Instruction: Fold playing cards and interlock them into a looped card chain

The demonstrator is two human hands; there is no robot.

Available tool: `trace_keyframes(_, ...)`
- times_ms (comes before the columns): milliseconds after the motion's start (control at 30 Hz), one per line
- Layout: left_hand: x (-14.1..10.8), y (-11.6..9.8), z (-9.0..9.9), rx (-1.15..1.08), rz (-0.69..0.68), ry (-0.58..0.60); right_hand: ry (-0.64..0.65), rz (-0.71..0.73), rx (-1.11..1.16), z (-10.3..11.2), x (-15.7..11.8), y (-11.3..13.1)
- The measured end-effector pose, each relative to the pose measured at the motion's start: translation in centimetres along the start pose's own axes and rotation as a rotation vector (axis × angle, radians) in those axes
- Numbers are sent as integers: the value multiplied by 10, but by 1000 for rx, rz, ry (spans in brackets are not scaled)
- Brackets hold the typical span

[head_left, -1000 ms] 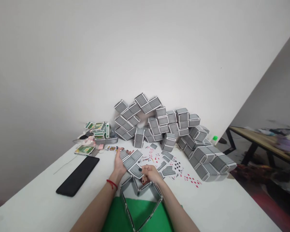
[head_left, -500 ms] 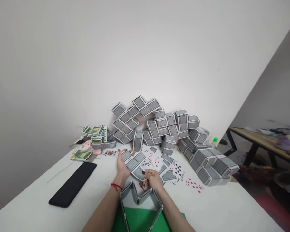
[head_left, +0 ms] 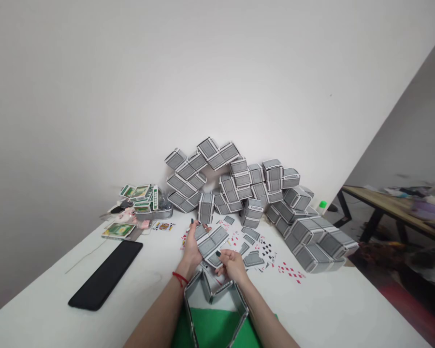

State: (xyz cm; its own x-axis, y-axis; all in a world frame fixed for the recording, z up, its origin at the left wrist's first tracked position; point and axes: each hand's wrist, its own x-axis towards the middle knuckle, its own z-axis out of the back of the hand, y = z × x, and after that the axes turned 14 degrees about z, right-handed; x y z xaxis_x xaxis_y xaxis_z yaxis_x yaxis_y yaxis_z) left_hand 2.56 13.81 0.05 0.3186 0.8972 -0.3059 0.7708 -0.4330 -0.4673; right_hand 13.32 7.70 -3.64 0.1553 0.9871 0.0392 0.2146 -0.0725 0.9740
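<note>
Grey-backed playing cards (head_left: 213, 241), joined or overlapping in a folded piece, are held above the table between both hands. My left hand (head_left: 193, 245) supports them from the left, thumb along the edge and fingers behind. With thumb and fingers, my right hand (head_left: 231, 264) pinches the lower right corner. Just below my wrists stands a heart-shaped frame (head_left: 243, 309) of folded cards, partly over a green sheet (head_left: 213, 320). Loose cards (head_left: 253, 258), some face up, some face down, lie beyond and right of my right hand.
Card-built blocks (head_left: 224, 186) are stacked against the wall, with more blocks (head_left: 317, 241) along the right. A black phone-like slab (head_left: 107, 274) lies at left. Behind it are green card boxes (head_left: 143, 193) and a boxed deck (head_left: 119, 230). A green-capped bottle (head_left: 322, 207) stands back right.
Both hands have shifted slightly right with the cards, which are now turned at a different angle. The heart-shaped frame also sits a little further right in view.
</note>
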Motion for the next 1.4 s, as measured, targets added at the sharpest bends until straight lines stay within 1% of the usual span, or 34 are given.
trace_keyframes(100,-2,-5,0,-15,15,38,65,-25,42,-1,-3,2)
trace_keyframes(200,-3,-12,0,-44,-1,71,203,-100,103,0,-5,5)
trace_keyframes(267,-4,-15,1,-57,30,94,263,-134,109,0,-6,6)
trace_keyframes(333,-4,-16,1,-33,84,110,269,-140,100,-1,-6,6)
trace_keyframes(400,-3,-13,2,15,98,92,256,-131,98,-1,-6,5)
trace_keyframes(467,-1,-9,3,38,61,63,250,-115,99,-2,-5,4)
trace_keyframes(533,1,-4,4,31,15,71,237,-86,95,-1,-5,4)
trace_keyframes(633,1,-1,6,47,-19,135,153,17,61,1,-2,4)
trace_keyframes(767,-1,-9,10,215,21,225,-68,215,-15,13,5,4)
trace_keyframes(833,-1,-16,14,330,67,227,-162,275,-50,20,9,3)
trace_keyframes(867,-1,-18,16,389,61,194,-194,295,-51,24,11,2)
trace_keyframes(933,-1,-22,21,500,46,118,-218,322,-22,29,14,0)
trace_keyframes(967,0,-23,23,554,62,116,-216,333,-4,31,16,-1)
trace_keyframes(1067,1,-21,25,701,143,166,-216,347,-13,33,19,-4)
trace_keyframes(1133,2,-17,24,780,144,149,-255,348,-95,34,19,-3)
trace_keyframes(1200,4,-12,22,819,95,95,-342,384,-240,34,18,-1)
trace_keyframes(1267,6,-6,20,806,27,55,-441,480,-447,32,15,2)
trace_keyframes(1300,7,-3,20,791,-2,47,-466,538,-553,31,13,2)
trace_keyframes(1367,7,2,19,771,-45,56,-451,623,-717,26,9,3)
trace_keyframes(1400,7,3,19,770,-58,72,-420,628,-754,24,7,2)
